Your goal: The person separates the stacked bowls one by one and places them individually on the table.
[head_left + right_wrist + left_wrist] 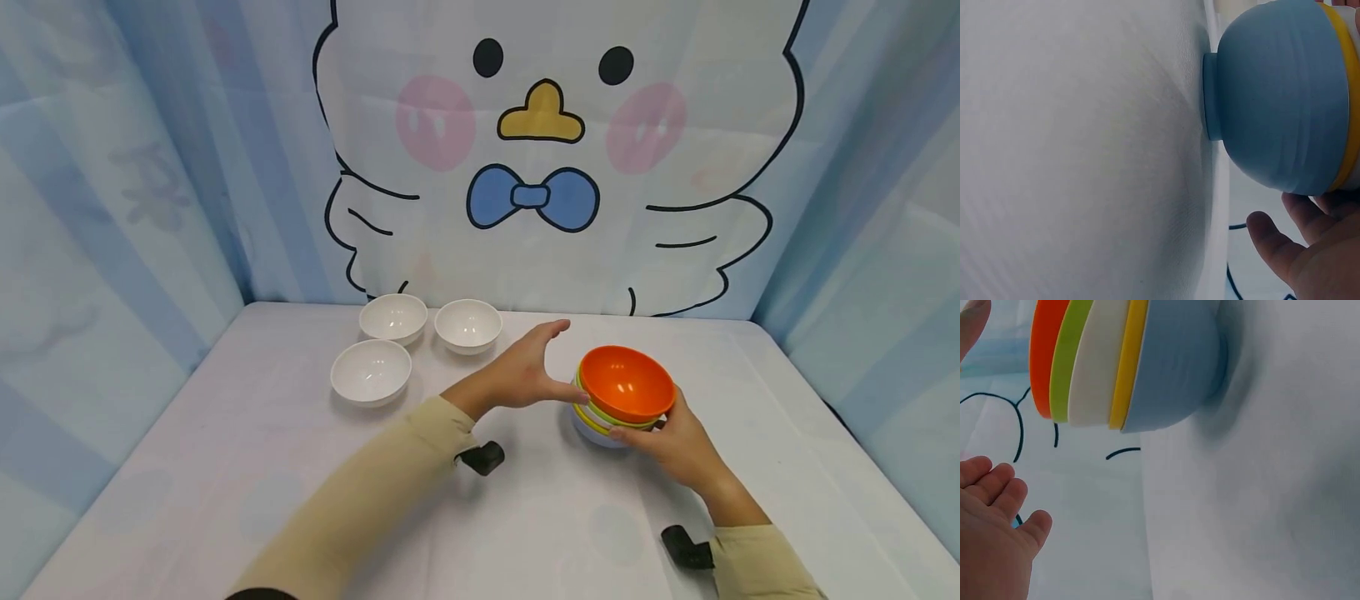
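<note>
A stack of nested bowls stands at the right of the table. Its top is an orange bowl [627, 385]; below come a green bowl [1067, 369], a white bowl [1099, 365], a yellow bowl [1127, 365] and a light blue bowl [1279, 100] at the bottom. My right hand [678, 442] grips the stack's right side, thumb along the front and fingers round the far side. To the left of the stack, my left hand [525, 371] is spread with the thumb at the rims; whether it touches them I cannot tell.
Three separate white bowls stand at the back left: a front one [371, 372], a rear one [393, 318] and a right one [468, 326]. A white cloth covers the table [540, 525]. Behind it hangs a printed curtain [532, 267], with more curtains at both sides.
</note>
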`<action>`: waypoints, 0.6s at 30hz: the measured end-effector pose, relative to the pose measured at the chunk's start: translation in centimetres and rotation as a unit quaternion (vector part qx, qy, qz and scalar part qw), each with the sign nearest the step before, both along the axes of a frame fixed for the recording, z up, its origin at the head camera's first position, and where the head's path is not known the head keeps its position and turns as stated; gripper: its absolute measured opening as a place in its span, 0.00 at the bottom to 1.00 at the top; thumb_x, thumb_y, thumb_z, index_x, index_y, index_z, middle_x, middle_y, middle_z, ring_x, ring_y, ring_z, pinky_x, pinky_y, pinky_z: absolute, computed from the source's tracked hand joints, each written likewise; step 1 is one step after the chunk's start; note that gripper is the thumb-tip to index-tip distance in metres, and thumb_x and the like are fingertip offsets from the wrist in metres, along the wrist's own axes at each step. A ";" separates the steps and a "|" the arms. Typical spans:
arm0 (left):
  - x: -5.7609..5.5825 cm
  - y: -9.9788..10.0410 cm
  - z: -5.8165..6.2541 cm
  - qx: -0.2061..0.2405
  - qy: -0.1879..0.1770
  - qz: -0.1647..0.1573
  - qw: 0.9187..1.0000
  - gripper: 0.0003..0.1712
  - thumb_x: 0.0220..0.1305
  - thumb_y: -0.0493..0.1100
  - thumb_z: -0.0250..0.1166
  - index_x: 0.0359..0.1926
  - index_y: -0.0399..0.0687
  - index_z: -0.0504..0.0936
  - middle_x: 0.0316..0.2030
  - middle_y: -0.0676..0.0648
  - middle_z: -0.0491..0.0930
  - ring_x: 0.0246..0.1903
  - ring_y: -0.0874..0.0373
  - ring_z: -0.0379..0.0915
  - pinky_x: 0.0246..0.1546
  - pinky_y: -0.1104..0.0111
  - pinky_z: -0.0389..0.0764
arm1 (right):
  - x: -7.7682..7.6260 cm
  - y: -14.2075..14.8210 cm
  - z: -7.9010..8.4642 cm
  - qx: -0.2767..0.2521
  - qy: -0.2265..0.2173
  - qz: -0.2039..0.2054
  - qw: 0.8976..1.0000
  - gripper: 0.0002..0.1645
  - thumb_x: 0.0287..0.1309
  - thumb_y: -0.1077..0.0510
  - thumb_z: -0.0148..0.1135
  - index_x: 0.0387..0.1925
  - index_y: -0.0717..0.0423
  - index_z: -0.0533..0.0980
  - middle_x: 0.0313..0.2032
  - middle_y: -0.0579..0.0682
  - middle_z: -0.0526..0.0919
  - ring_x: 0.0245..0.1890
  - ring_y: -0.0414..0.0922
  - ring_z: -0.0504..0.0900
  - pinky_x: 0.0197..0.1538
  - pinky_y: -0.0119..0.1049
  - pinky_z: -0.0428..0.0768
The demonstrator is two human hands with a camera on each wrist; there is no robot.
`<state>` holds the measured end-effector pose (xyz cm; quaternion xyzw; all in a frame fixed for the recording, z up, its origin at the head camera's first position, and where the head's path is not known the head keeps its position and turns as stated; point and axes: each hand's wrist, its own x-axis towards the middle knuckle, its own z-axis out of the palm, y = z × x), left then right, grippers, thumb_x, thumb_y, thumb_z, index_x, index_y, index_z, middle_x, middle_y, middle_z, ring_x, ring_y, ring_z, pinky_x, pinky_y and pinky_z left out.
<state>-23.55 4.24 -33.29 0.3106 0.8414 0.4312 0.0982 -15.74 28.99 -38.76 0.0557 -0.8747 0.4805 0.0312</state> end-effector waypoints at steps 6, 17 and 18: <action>-0.2 2.0 -0.3 0.000 -0.014 -0.011 1.000 0.60 0.53 0.55 0.78 0.78 0.46 0.53 0.75 0.47 0.56 0.72 0.53 0.54 0.68 0.59 0.63 | 0.0 0.1 -0.1 0.004 0.002 -0.003 1.000 0.58 0.56 0.53 0.74 0.74 0.65 0.46 0.68 0.65 0.62 0.64 0.63 0.65 0.63 0.64 0.68; -0.1 4.4 -1.2 0.011 -0.062 -0.014 0.998 0.65 0.50 0.54 0.80 0.79 0.46 0.48 0.75 0.47 0.55 0.69 0.53 0.59 0.63 0.61 0.71 | 0.1 0.0 0.2 0.013 -0.005 -0.005 1.000 0.58 0.57 0.52 0.74 0.75 0.65 0.46 0.68 0.64 0.62 0.63 0.61 0.66 0.61 0.59 0.71; -0.1 4.5 -1.3 0.014 -0.065 -0.013 0.998 0.66 0.49 0.54 0.80 0.79 0.46 0.48 0.75 0.48 0.55 0.68 0.53 0.59 0.62 0.62 0.71 | 0.1 0.0 0.2 0.013 -0.007 -0.006 1.000 0.58 0.57 0.52 0.74 0.75 0.65 0.46 0.68 0.64 0.62 0.63 0.61 0.66 0.60 0.59 0.71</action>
